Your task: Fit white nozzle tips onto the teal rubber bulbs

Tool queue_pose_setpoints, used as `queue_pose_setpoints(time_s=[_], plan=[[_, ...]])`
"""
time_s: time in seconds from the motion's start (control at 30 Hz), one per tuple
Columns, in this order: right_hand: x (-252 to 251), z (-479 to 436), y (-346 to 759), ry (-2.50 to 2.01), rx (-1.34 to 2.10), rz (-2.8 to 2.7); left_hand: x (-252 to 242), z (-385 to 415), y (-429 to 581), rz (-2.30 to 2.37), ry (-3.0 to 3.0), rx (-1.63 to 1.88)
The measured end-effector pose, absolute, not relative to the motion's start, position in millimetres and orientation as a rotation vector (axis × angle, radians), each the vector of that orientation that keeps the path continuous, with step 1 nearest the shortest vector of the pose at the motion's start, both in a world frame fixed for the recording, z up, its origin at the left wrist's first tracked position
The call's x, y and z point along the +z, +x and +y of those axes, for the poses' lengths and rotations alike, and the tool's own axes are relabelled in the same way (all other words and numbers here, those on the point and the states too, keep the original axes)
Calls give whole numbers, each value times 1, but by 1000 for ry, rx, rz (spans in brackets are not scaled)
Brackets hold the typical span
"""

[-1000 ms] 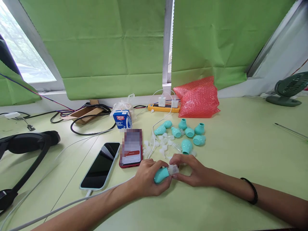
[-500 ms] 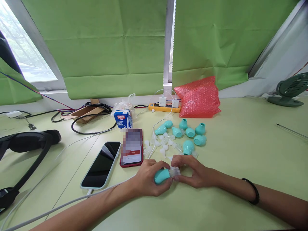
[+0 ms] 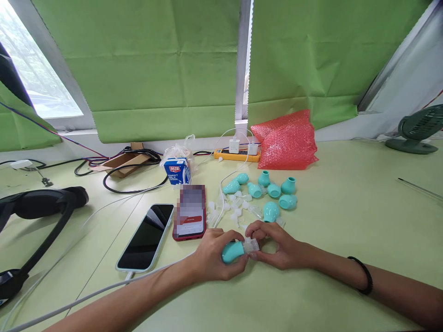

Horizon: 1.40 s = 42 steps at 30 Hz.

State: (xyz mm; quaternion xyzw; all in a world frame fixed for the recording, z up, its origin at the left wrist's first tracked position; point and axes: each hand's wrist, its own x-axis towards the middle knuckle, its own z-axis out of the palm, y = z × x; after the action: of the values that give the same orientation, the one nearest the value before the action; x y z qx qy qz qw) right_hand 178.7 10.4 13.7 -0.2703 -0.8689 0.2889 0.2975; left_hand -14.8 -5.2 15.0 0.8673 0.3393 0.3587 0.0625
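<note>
My left hand (image 3: 212,256) is closed around a teal rubber bulb (image 3: 231,251) near the table's front middle. My right hand (image 3: 277,244) pinches a small clear plastic cap (image 3: 252,245) that sits at the bulb's mouth. Just beyond my hands lie several more teal bulbs (image 3: 270,210) and a scatter of clear plastic caps (image 3: 234,206). Both hands rest low on the yellow-green table (image 3: 346,216).
A dark phone (image 3: 145,237) on a white cable and a red-cased phone (image 3: 189,212) lie left of my hands. Farther back stand a blue milk carton (image 3: 176,171), an orange power strip (image 3: 236,155), red bubble wrap (image 3: 285,139), a cardboard piece, cables. A black headset (image 3: 31,216) lies left, a fan (image 3: 415,129) right.
Hardly anything has moved. My right fingers have shifted slightly on the clear cap at the bulb's mouth, and the view has drifted a little.
</note>
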Motion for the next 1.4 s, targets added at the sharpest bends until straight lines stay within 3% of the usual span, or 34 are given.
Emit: queue_pose_setpoints(time_s=[0.87, 1.23, 1.4], plan=[[5, 14, 179, -639, 616, -2282, 13, -6, -14, 1132, 2621, 1061], [19, 27, 190, -619, -100, -2323, 17, -3, -14, 1267, 2504, 1166], [16, 29, 187, -813, -189, -2475, 14, -1, -13, 1251, 2531, 1218]])
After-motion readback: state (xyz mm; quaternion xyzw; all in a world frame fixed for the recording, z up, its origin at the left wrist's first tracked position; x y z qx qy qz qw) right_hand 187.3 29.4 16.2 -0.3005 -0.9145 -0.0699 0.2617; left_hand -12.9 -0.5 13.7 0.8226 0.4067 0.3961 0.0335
